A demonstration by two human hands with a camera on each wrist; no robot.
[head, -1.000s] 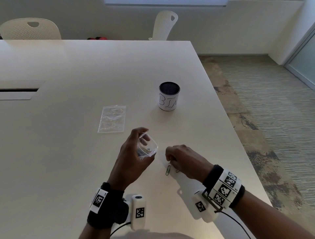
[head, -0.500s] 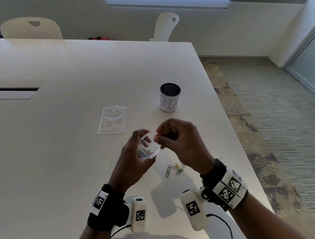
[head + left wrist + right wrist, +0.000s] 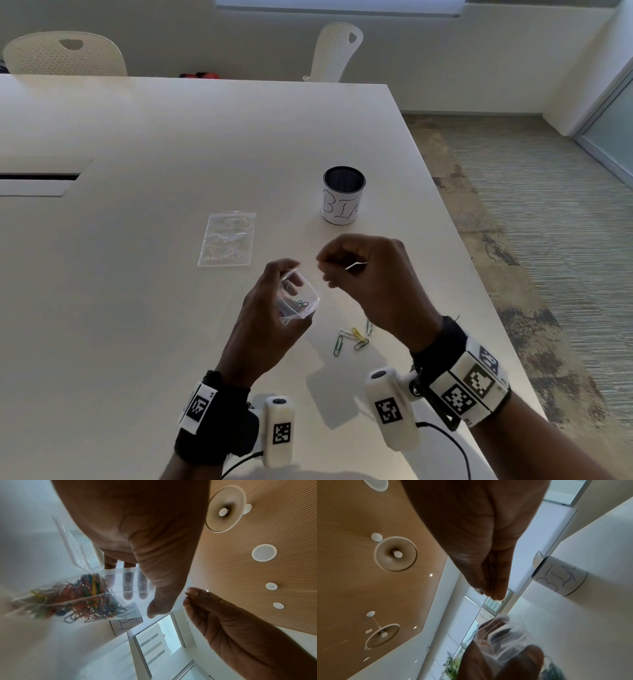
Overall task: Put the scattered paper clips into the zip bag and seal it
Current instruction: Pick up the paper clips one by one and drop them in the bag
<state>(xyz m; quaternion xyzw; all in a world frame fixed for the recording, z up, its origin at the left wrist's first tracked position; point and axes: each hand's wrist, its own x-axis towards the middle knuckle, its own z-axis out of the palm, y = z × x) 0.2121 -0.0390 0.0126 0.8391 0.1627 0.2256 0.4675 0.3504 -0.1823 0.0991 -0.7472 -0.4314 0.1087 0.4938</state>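
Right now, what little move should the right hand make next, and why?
Probably ease the right hand over the zip bag mouth and let go: it seems to pinch a pale clip just beside the opening the left hand holds open. Loose clips wait on the table.

A clear, glossy plastic zip bag (image 3: pixel 297 301) is catching the light at frame centre. The table (image 3: pixel 137 137) is looking smooth and matt; the cup (image 3: pixel 343 197) upper right is wearing a paper wrap.
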